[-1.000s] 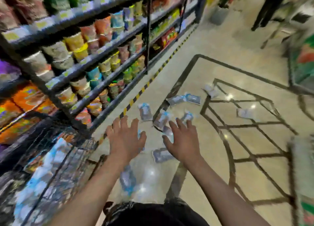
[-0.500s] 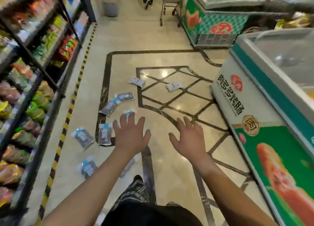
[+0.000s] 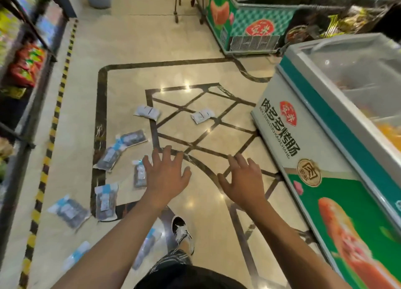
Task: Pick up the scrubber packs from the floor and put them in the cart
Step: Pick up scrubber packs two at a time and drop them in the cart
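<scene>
Fingers [image 3: 167,156] spread, gripping nothing, both hands [image 3: 166,175] out over floor [image 3: 152,39]; scrubber packs [image 3: 105,202] scattered left, maybe nine; freezer [image 3: 325,149] edging right.

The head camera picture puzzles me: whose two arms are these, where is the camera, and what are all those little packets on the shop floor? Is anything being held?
There is no robot here. A person wears a wide-angle camera on the head, looking forward and down, so you see their own arms. The left hand and the right hand are both stretched out with fingers spread, holding nothing. On the tiled floor lie scattered scrubber packs: dark ones with blue labels, such as one near the left hand, and two white-looking ones farther off. Shelves stand on the left, a chest freezer on the right. One shoe shows below. The cart the packs should go into is not visible here.
</scene>
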`<state>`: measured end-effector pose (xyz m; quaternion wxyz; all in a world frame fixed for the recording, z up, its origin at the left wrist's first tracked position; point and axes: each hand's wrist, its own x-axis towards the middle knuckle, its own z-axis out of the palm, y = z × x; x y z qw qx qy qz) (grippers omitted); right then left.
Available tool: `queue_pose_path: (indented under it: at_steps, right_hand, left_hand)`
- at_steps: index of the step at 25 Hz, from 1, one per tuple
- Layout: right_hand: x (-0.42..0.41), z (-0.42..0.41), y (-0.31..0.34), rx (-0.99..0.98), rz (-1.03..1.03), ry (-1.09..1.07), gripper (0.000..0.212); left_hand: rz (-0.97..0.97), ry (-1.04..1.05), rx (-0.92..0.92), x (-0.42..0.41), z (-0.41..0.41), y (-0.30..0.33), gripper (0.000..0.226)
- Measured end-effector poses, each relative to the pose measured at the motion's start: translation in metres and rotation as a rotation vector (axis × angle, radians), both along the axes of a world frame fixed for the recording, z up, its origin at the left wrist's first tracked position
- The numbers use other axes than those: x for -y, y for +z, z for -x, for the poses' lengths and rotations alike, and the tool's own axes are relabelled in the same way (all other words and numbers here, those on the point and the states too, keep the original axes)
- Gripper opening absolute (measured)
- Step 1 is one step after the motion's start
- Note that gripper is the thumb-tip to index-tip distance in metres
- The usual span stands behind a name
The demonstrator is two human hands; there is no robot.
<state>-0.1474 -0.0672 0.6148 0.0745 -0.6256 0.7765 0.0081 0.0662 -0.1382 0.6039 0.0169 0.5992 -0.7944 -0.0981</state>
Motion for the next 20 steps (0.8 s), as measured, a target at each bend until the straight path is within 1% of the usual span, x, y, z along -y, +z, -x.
queue_pose_path:
  at_steps: [4,6,10,13,15,18,20]
  right_hand:
    - [0.109,0.01,0.02,-0.039,0.025,0.015,0.082]
    - [0.153,0.012,0.024,-0.029,0.017,0.03,0.078]
    - [0.231,0.013,0.027,-0.037,-0.012,0.032,0.071]
    - [0.281,0.019,0.015,-0.038,-0.021,0.037,0.07]
    - [0.324,0.025,0.0,-0.022,-0.012,0.053,0.069]
    - [0.409,0.038,-0.022,-0.011,-0.044,0.094,0.069]
    - [0.474,0.048,-0.039,0.015,-0.061,0.117,0.069]
  left_hand:
    - [0.0,0.008,-0.028,0.103,0.005,0.011,0.055]
    - [0.009,0.009,-0.037,0.144,0.006,0.015,0.056]
    - [0.026,0.027,0.017,0.217,0.01,0.021,0.051]
    - [0.014,0.095,-0.027,0.266,0.012,0.009,0.049]
    - [-0.014,0.12,-0.006,0.307,0.015,-0.001,0.051]
    - [-0.043,0.154,0.044,0.384,0.026,-0.01,0.055]
    - [-0.069,0.196,0.036,0.44,0.033,-0.019,0.054]
